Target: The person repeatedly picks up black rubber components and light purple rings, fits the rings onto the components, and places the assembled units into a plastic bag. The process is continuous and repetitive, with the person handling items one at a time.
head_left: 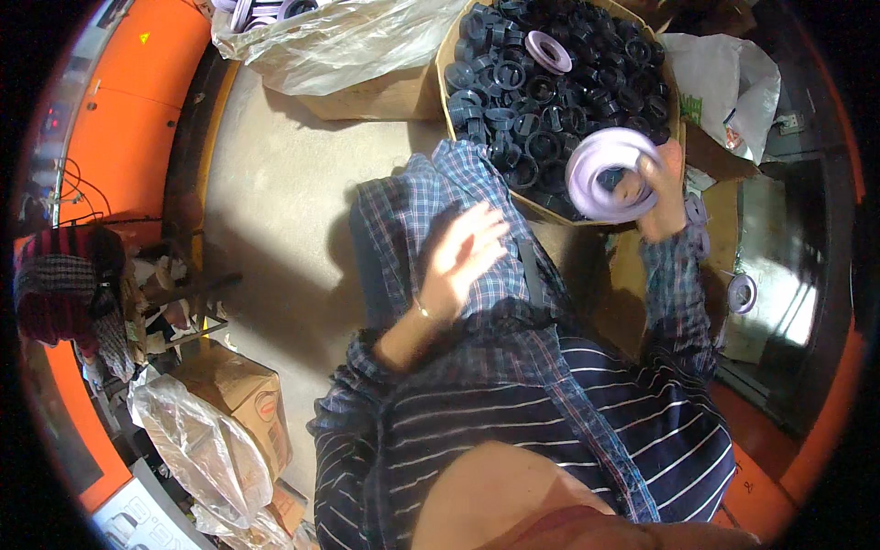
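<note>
A pale purple plastic ring is gripped at its right side by my right hand, the fingers hooked through its middle. It hangs over the near right edge of a cardboard box heaped with black plastic rings. Another purple ring lies on top of the black heap. Above my lap, my left hand is held with its fingers apart and nothing in it, in front of the blue checked cloth of my clothes.
An orange machine stands at the left. Behind, a plastic-lined box holds more purple rings. Cartons and clear plastic sit at the lower left. A white bag is at the far right, and a purple ring lies below it.
</note>
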Motion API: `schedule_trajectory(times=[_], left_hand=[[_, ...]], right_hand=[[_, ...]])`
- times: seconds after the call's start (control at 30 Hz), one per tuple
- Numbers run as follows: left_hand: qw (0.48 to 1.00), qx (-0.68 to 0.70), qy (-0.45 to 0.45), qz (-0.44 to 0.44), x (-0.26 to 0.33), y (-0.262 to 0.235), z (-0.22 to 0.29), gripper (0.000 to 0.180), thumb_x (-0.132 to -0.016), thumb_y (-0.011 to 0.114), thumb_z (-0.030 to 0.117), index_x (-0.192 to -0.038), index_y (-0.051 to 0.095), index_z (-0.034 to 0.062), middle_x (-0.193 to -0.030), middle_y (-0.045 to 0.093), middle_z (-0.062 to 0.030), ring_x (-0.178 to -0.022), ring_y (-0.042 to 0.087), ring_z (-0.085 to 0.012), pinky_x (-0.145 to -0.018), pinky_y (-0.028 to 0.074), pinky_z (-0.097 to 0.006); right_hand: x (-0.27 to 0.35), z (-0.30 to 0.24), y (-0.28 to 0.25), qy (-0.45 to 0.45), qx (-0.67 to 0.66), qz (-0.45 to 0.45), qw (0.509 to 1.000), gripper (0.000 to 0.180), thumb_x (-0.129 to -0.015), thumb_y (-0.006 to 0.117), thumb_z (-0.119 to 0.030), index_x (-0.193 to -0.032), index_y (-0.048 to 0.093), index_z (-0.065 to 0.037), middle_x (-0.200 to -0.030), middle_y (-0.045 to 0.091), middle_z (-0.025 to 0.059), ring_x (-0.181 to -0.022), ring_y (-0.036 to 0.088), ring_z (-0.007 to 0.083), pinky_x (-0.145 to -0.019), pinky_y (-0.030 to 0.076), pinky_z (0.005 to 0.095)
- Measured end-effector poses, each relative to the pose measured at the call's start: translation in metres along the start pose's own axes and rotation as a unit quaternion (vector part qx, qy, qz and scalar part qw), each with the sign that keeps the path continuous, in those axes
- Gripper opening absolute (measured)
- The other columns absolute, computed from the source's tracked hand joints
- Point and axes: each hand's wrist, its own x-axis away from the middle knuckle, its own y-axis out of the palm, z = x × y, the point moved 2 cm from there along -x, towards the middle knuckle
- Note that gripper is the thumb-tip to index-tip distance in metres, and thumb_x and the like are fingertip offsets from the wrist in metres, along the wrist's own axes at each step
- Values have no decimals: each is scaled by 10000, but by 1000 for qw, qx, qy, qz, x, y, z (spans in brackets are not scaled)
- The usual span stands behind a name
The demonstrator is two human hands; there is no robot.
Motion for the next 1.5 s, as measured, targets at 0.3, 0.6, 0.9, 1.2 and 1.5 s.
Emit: schedule_trajectory(times=[0.3, 0.6, 0.9, 1.2, 1.5], left_hand=[[996, 36, -46, 62, 12, 8, 1, 358, -991, 466, 26, -1319, 455, -119, -1244, 609, -258, -1123, 638, -371, -984, 542, -456], [965, 222, -44, 130, 23, -3, -9, 330, -987, 564, 128, -1283, 493, 2, -976, 679, -121, -919, 692, -228, -860, 555, -356], [960, 250, 70, 109, 23, -14, 4, 375, -990, 533, 125, -1344, 500, 3, -1224, 632, -147, -1121, 623, -239, -985, 486, -375], [976, 178, 91, 84, 21, -10, -9, 374, -959, 602, 54, -1324, 524, 25, -1020, 618, 9, -869, 567, -55, -748, 503, -223], [975, -90, 175, 102, 19, -15, 11, 339, -974, 609, 126, -1287, 525, 26, -1023, 603, 1, -910, 523, -71, -797, 474, -253]], right_hand=[[-5, 81, 88, -61, 146, -108, 981, 189, -898, 702, -141, -1033, 664, -14, -928, 677, 40, -839, 630, 122, -771, 523, 285], [-148, 159, 17, -168, 607, -38, 776, 278, -823, 704, -173, -1062, 696, -32, -1054, 675, 203, -1008, 629, 394, -883, 505, 447], [-51, 70, 70, -227, 338, -93, 909, 192, -943, 618, -80, -1105, 681, 1, -1082, 689, 110, -1005, 637, 211, -918, 490, 317], [40, 33, 169, -239, 405, -261, 843, 505, -933, 650, -172, -1363, 496, 43, -1239, 607, 279, -1117, 631, 403, -951, 508, 395], [33, 39, 177, -250, 380, -253, 854, 645, -740, 831, -139, -1287, 515, -7, -1096, 627, 163, -929, 649, 237, -826, 537, 350]])
